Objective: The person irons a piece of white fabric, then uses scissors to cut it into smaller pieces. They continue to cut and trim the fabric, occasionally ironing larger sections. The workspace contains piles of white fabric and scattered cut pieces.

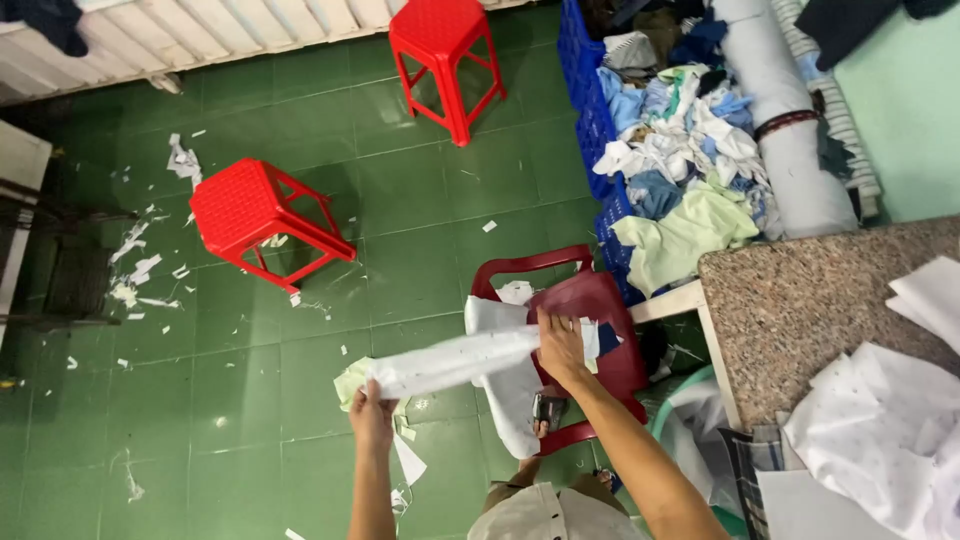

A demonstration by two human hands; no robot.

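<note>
I see my left hand (372, 408) and right hand (560, 345) each clenched on an end of the white cloth strip (455, 362), pulling it taut above the dark red chair (590, 330), where more cloth lies.

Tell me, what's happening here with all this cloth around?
A person is stretching a strip of white dotted cloth between both hands: the left hand grips one end low over the green tiled floor, the right hand holds the other end above a dark red plastic chair. More white cloth hangs over that chair. Two red stools stand on the floor among paper scraps, a blue crate overflows with fabric pieces, and more white pieces lie on a speckled stone counter.
</note>
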